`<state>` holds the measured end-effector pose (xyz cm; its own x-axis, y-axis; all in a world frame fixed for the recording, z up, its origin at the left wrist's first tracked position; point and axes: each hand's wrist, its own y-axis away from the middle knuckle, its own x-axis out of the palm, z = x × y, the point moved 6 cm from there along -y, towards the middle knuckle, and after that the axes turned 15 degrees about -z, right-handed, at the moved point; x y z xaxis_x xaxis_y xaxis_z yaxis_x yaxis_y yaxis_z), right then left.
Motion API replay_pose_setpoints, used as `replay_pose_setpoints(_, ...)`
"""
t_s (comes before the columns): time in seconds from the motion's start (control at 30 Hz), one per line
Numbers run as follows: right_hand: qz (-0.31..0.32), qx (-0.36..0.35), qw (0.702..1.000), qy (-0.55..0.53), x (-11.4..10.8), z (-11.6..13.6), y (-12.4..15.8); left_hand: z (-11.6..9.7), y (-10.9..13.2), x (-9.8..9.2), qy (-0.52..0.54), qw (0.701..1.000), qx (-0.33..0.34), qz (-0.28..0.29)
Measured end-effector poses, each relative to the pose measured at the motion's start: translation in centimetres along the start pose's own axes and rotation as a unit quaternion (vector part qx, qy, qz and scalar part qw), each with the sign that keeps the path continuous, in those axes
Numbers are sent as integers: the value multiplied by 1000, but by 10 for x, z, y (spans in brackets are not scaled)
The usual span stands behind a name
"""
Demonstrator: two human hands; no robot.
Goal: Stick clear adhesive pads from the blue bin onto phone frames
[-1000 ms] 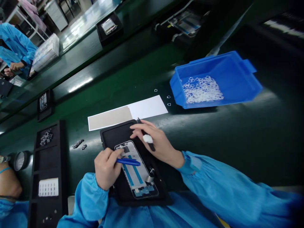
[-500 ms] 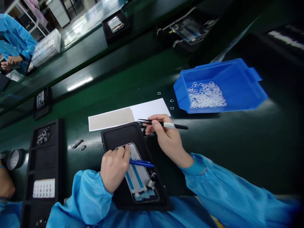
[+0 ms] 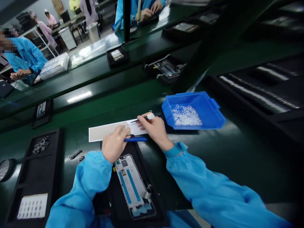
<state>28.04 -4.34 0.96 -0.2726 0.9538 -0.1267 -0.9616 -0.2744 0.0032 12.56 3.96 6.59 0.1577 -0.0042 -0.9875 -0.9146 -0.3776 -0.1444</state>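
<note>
My left hand (image 3: 115, 145) is closed round a blue pen-like tool (image 3: 136, 139) and rests at the far end of a black fixture tray (image 3: 154, 202), touching the white and tan sheet (image 3: 102, 132). My right hand (image 3: 153, 128) pinches black tweezers (image 3: 142, 118) with a white grip over the sheet's right end. A phone frame (image 3: 134, 186) with blue strips lies in the tray, near my sleeves.
A blue bin (image 3: 204, 117) of small clear parts stands right of my hands. A black compartment tray (image 3: 35, 177) with small parts lies at the left. More fixtures sit on the green conveyor (image 3: 78, 95) behind. Other people in blue coats work at the far left and back.
My head has lifted, showing more of the room. Both hands moved away from the phone frame toward the sheet. The tweezers now point at the sheet's right end.
</note>
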Motion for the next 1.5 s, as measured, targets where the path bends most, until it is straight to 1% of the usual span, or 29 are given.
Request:
replay_pose_setpoints(0.07,-5,-9,1000,12,7,1,-4,-2,-17,9,-10,1000,5,24)
replay_pose_setpoints(0.13,-5,-19,999,27,11,1,-6,-3,-25,19,-20,999,12,47)
replay_pose_setpoints(0.27,0,-43,997,65,11,3,-5,-3,-23,27,-35,998,15,48)
replay_pose_setpoints(0.47,3,-54,993,102,10,3,-4,-2,-22,28,-35,998,14,47)
replay_pose_setpoints(0.67,16,-33,998,46,14,-3,-3,-3,-23,28,-26,998,9,52)
replay_pose_setpoints(0.73,7,-29,999,13,12,-1,-4,-2,-23,27,-10,999,7,47)
replay_pose_setpoints(0.8,-12,-28,999,-19,5,3,-1,0,-21,25,19,999,4,43)
replay_pose_setpoints(0.87,-31,-24,998,-50,-6,8,7,8,-17,19,63,998,-15,23)
replay_pose_setpoints(0.9,-35,-19,997,-64,-11,10,13,14,-14,14,91,995,-34,0)
replay_pose_setpoints(0.97,-20,-2,997,-77,-21,11,33,29,-5,1,154,982,-89,-57)
replay_pose_setpoints(1.0,-1,9,997,-71,-24,10,44,37,0,-3,185,973,-119,-72)
replay_pose_setpoints(1.03,27,22,998,-57,-25,9,56,42,7,-5,213,964,-145,-67)
replay_pose_setpoints(1.1,84,35,996,-20,-24,5,79,47,20,0,255,951,-172,-16)
replay_pose_setpoints(1.13,108,32,994,-1,-23,3,89,45,26,5,268,948,-173,20)
replay_pose_setpoints(1.2,133,9,991,31,-20,0,101,39,35,14,285,942,-158,80)
replay_pose_setpoints(1.27,139,-17,988,59,-18,-2,107,32,41,20,297,937,-144,116)
replay_pose_setpoints(1.33,139,-31,987,79,-18,-4,108,29,43,24,305,932,-141,135)
replay_pose_setpoints(1.5,143,-45,983,106,-18,-5,107,26,42,24,302,933,-127,147)
